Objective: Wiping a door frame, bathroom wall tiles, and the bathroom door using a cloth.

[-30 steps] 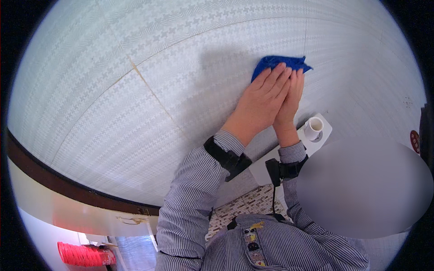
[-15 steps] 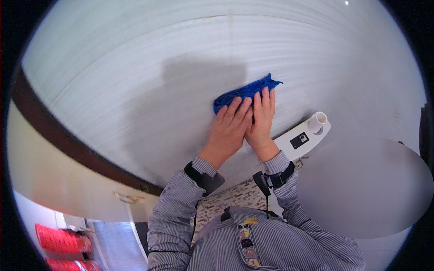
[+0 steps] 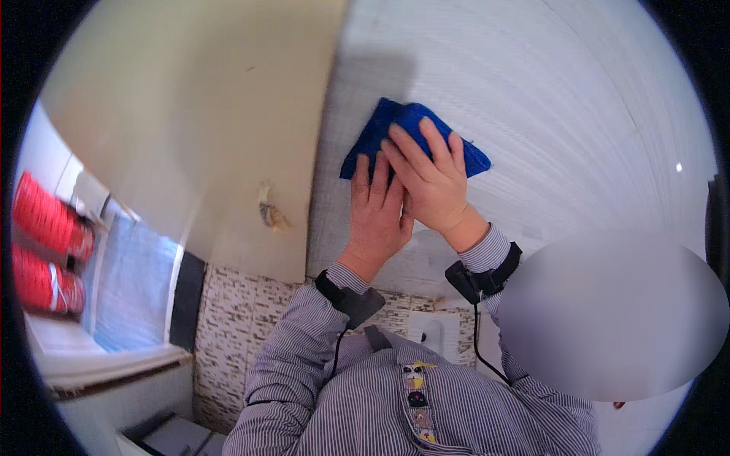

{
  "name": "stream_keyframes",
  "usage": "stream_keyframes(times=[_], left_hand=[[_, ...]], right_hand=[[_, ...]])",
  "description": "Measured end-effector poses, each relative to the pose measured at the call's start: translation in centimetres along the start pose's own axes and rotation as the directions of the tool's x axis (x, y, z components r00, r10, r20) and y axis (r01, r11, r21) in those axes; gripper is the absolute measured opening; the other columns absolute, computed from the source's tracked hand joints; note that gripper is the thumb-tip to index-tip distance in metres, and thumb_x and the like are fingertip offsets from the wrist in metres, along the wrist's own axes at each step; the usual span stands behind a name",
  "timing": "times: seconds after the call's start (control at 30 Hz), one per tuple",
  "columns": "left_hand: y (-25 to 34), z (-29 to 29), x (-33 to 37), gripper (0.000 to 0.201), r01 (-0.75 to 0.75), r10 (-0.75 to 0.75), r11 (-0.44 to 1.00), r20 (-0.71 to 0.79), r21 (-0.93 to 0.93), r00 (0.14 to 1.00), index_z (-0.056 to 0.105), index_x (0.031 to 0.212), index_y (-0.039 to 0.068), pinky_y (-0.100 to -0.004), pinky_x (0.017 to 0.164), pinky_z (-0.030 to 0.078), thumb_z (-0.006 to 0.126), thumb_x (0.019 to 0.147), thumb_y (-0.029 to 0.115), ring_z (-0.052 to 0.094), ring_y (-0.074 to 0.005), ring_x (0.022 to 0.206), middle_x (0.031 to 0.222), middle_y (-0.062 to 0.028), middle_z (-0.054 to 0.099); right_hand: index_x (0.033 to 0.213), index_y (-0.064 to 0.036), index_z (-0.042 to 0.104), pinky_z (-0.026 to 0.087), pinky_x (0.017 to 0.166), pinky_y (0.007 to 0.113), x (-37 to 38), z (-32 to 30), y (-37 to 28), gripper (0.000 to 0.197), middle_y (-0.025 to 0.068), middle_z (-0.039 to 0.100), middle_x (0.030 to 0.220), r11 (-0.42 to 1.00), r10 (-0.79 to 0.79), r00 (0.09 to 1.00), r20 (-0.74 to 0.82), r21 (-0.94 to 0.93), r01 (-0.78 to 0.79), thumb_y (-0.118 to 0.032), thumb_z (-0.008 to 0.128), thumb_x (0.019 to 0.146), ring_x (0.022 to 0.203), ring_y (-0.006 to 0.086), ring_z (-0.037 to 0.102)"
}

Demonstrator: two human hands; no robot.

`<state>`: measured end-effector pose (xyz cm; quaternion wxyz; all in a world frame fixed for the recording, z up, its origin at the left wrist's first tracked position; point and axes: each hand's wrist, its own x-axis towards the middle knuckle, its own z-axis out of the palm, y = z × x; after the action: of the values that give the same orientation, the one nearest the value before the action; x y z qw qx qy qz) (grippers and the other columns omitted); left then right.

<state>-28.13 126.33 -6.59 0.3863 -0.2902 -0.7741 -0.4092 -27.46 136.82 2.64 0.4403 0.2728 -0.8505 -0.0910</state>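
A blue cloth (image 3: 378, 131) lies flat against a white textured wall (image 3: 547, 99). My right hand (image 3: 430, 178) presses on the cloth with spread fingers. My left hand (image 3: 376, 213) lies beside and partly under the right hand, its fingertips on the cloth's lower edge. Both wrists wear black bands with a thin cable. Striped grey sleeves run down to the lower edge.
A beige door or panel (image 3: 198, 129) meets the white wall at the left, with a small worn metal fitting (image 3: 270, 213) on it. Below are small mosaic floor tiles (image 3: 236, 334), a white floor fixture (image 3: 437, 334) and red objects (image 3: 46, 243) at far left.
Both hands with the cloth have slid left along the wall, close to the beige panel's edge. The view has swung, and the white device by my right wrist is out of sight.
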Motion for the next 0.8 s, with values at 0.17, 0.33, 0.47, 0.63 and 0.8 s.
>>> stream_keyframes(times=[0.17, 0.33, 0.47, 0.63, 0.8], left_hand=[[-1.6, -0.1, -3.9, 0.077, 0.249, -0.25, 0.968, -0.02, -0.04, 0.968, 0.028, 0.135, -0.003, -0.0558, 0.109, 0.018, 0.067, 0.07, 0.011, 0.02, -0.0504, 0.132, 0.14, -0.031, 0.026], [0.1, 1.5, -7.1, 0.081, 0.409, -0.407, 0.906, 0.039, -0.106, 0.912, 0.025, 0.136, -0.003, -0.0529, 0.111, 0.017, 0.068, 0.068, 0.008, 0.019, -0.0495, 0.132, 0.142, -0.0309, 0.02], [3.8, 4.1, -9.3, 0.085, 0.469, -0.452, 0.866, 0.129, -0.175, 0.883, 0.022, 0.138, -0.002, -0.0528, 0.11, 0.018, 0.068, 0.067, 0.006, 0.015, -0.0516, 0.133, 0.144, -0.0312, 0.016], [8.9, 8.1, -10.4, 0.086, 0.427, -0.398, 0.886, 0.172, -0.184, 0.901, 0.023, 0.138, -0.002, -0.0526, 0.111, 0.018, 0.069, 0.066, 0.009, 0.013, -0.0531, 0.133, 0.144, -0.0319, 0.015], [14.2, 11.1, -10.3, 0.073, 0.383, -0.318, 0.905, 0.305, -0.185, 0.898, 0.036, 0.131, -0.003, -0.0526, 0.111, 0.018, 0.068, 0.068, 0.016, 0.014, -0.0507, 0.134, 0.143, -0.0313, 0.019]], right_hand=[[0.115, -0.0125, 0.062, 0.023, 0.108, 0.043, 1.6, 2.5, -2.7, 0.041, 0.0013, 0.048, 0.135, 0.947, -0.322, 0.921, 0.221, 0.072, 0.314, -0.02, 0.053, 0.076, 0.133, 0.0216, 0.033], [0.116, -0.0047, 0.059, 0.022, 0.11, 0.04, -0.4, 2.9, -2.1, 0.041, 0.0049, 0.046, 0.136, 0.884, -0.46, 0.832, 0.31, 0.255, 0.393, -0.017, 0.05, 0.078, 0.133, 0.0223, 0.032], [0.118, -0.0023, 0.057, 0.023, 0.109, 0.039, -4.4, 1.4, 0.2, 0.042, 0.0064, 0.043, 0.138, 0.836, -0.547, 0.722, 0.423, 0.311, 0.452, -0.016, 0.05, 0.079, 0.134, 0.0228, 0.031], [0.118, -0.0026, 0.057, 0.022, 0.11, 0.039, -9.7, -1.8, 4.1, 0.043, 0.0042, 0.042, 0.14, 0.859, -0.511, 0.688, 0.515, 0.325, 0.395, -0.015, 0.051, 0.078, 0.135, 0.0223, 0.03], [0.121, -0.0093, 0.057, 0.026, 0.106, 0.043, -13.8, -6.4, 8.8, 0.045, 0.0006, 0.042, 0.14, 0.888, -0.449, 0.681, 0.579, 0.208, 0.409, -0.015, 0.052, 0.076, 0.134, 0.0225, 0.031]])
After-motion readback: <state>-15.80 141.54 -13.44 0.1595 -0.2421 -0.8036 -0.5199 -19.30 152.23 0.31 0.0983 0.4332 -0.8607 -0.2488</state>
